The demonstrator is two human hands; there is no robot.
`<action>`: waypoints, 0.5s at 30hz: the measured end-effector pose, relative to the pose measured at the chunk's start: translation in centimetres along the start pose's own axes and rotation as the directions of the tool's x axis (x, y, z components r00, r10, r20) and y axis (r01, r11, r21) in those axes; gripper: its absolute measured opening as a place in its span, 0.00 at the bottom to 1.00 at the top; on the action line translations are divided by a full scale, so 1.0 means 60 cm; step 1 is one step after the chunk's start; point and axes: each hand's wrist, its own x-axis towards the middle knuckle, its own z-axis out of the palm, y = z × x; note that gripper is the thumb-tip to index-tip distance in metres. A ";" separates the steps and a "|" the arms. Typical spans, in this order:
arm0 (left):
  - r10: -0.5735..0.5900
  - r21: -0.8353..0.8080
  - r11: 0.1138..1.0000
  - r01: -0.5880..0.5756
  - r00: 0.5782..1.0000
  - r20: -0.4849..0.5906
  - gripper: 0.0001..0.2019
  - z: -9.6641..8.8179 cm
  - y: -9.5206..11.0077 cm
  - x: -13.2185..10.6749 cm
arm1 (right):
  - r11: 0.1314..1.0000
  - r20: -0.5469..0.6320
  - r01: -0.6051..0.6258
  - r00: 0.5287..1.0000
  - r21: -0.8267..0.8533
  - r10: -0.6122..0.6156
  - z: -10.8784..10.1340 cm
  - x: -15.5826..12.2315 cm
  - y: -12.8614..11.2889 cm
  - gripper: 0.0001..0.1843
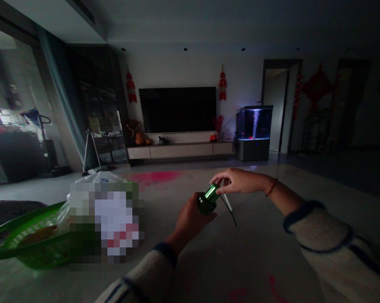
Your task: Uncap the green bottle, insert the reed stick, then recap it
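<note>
My left hand (190, 219) is closed around the base of a small shiny green object (208, 198), held out in front of me above the floor. My right hand (237, 180) comes in from the right and pinches the object's upper end with thumb and forefinger. A thin dark cord (229, 212) and a pale strip (227, 201) hang down under the right hand. A red string sits on the right wrist. Both sleeves are cream knit with dark stripes.
A green plastic basket (26, 246) stands at lower left beside a white plastic bag (100, 178) and a blurred-out patch. Across the dim room are a TV (177, 109) on a low cabinet (180, 150), a lit aquarium (253, 126) and a doorway (280, 105).
</note>
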 end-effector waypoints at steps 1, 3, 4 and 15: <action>0.008 -0.004 1.000 -0.008 1.000 0.000 0.27 0.001 -0.001 0.000 | 1.000 0.006 0.006 1.000 0.003 -0.006 -0.001 -0.001 0.000 0.23; 0.019 -0.015 1.000 -0.019 1.000 0.001 0.27 0.001 0.000 0.001 | 1.000 0.001 -0.002 1.000 0.000 0.002 -0.002 -0.003 -0.002 0.29; 0.020 -0.019 1.000 -0.020 1.000 0.003 0.27 0.000 0.001 0.001 | 1.000 -0.007 -0.014 1.000 -0.006 0.014 -0.002 -0.004 -0.003 0.31; 0.008 0.006 1.000 -0.008 1.000 0.003 0.27 -0.003 0.005 0.002 | 0.998 -0.049 -0.055 0.997 -0.031 0.054 0.006 0.004 0.002 0.22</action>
